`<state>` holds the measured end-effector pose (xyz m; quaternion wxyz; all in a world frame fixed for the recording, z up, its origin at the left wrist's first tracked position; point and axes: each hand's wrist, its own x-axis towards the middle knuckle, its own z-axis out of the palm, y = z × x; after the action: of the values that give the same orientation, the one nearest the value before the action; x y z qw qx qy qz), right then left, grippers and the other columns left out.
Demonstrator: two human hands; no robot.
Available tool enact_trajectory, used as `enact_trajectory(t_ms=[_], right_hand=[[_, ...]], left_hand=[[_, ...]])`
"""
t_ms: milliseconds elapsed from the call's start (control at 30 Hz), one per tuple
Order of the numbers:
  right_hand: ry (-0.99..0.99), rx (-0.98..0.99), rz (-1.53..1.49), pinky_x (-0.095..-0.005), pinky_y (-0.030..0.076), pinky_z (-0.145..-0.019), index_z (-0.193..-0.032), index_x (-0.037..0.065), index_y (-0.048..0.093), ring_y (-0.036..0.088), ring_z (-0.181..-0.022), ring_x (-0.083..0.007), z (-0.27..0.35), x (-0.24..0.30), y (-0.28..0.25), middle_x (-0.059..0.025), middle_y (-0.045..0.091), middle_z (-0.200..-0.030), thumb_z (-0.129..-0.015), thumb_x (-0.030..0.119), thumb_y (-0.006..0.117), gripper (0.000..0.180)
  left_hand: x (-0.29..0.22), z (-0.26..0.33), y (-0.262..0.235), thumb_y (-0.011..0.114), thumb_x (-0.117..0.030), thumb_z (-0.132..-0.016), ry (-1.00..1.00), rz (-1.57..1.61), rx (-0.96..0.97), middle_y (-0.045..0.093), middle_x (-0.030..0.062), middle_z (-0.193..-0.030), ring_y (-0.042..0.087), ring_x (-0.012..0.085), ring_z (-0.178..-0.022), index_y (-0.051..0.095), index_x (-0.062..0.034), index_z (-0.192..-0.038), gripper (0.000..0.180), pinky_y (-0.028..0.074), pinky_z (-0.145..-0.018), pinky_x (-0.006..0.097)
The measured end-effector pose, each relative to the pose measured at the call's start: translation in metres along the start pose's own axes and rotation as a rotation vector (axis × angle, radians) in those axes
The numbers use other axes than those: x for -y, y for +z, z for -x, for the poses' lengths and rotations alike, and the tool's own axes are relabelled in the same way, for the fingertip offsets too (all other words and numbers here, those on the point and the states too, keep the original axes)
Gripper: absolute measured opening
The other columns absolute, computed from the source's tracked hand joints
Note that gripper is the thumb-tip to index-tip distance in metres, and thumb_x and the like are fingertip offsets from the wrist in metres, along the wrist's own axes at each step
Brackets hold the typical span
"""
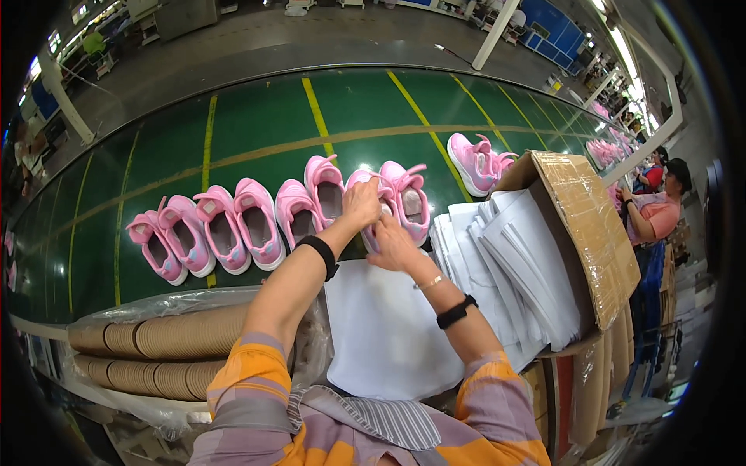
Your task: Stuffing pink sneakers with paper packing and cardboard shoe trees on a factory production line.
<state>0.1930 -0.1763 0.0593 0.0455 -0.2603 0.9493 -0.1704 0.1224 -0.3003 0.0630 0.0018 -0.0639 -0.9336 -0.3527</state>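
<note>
with left hand (362, 203) curled over and right hand (395, 245) half-open against a pink shoe (356, 178) just beneath both, cannot tell how firmly gripping, probably light, soft and easily squashed at the sides, firmer underneath, best held low around the near end.

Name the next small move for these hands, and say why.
Probably a gentle push into the opening of the half-covered pink shoe: the left hand and right hand meet over it, and the neighbouring shoe shows something pale inside, unlike the grey-lined shoes farther left.
</note>
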Motion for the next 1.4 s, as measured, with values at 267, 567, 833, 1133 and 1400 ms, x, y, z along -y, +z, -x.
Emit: enact_trajectory(t_ms=[267, 567, 833, 1133, 1400], right_hand=[[0.026, -0.031, 0.224, -0.0395, 0.042, -0.098, -0.122, 0.007, 0.054, 0.042, -0.123, -0.0353, -0.034, -0.005, 0.019, -0.0183, 0.048, -0.130, -0.055, 0.031, 0.081, 0.076], [-0.305, -0.679, -0.154, -0.0401, 0.046, -0.088, -0.115, 0.007, 0.054, 0.055, -0.106, -0.0322, 0.009, 0.045, -0.037, -0.0135, 0.059, -0.108, -0.070, 0.013, 0.067, 0.047], [-0.252, -0.338, -0.423, -0.0434, 0.044, -0.086, -0.111, -0.001, 0.050, 0.052, -0.102, -0.0363, -0.005, 0.098, -0.001, -0.0189, 0.051, -0.109, -0.072, 0.009, 0.069, 0.045], [0.074, -0.398, 0.070, -0.0408, 0.042, -0.083, -0.099, 0.001, 0.048, 0.059, -0.095, -0.0324, -0.053, 0.090, 0.011, -0.0175, 0.061, -0.093, -0.067, 0.019, 0.073, 0.045], [0.266, -0.230, 0.154, -0.0394, 0.044, -0.077, -0.079, 0.008, 0.070, 0.067, -0.079, -0.0291, -0.093, 0.093, 0.019, -0.0145, 0.069, -0.084, -0.066, 0.024, 0.065, 0.021]], left_hand=[[-0.001, 0.008, 0.000, 0.062, -0.014, -0.074, 0.007, -0.087, -0.019, 0.063, 0.0245, -0.088, 0.062, 0.0426, -0.086, 0.053, -0.0017, -0.097, 0.028, 0.049, -0.074, 0.049], [-0.117, 0.134, -0.130, 0.063, -0.015, -0.081, 0.358, 0.380, 0.068, 0.062, 0.0163, -0.094, 0.061, 0.0278, -0.092, 0.052, -0.0002, -0.109, 0.034, 0.047, -0.082, 0.036], [-0.109, 0.344, -0.226, 0.063, -0.011, -0.082, 0.061, 0.300, 0.217, 0.062, 0.0107, -0.080, 0.061, 0.0212, -0.070, 0.059, 0.0001, -0.096, 0.018, 0.048, -0.065, 0.032], [-0.004, 0.521, -0.224, 0.061, -0.012, -0.083, -0.328, 0.110, 0.593, 0.066, 0.0121, -0.080, 0.063, 0.0205, -0.072, 0.066, -0.0052, -0.091, 0.012, 0.050, -0.068, 0.031], [0.014, 0.563, -0.202, 0.061, -0.012, -0.083, -0.580, 0.241, 0.688, 0.066, 0.0123, -0.095, 0.063, 0.0228, -0.087, 0.065, -0.0066, -0.100, 0.018, 0.049, -0.075, 0.034]])
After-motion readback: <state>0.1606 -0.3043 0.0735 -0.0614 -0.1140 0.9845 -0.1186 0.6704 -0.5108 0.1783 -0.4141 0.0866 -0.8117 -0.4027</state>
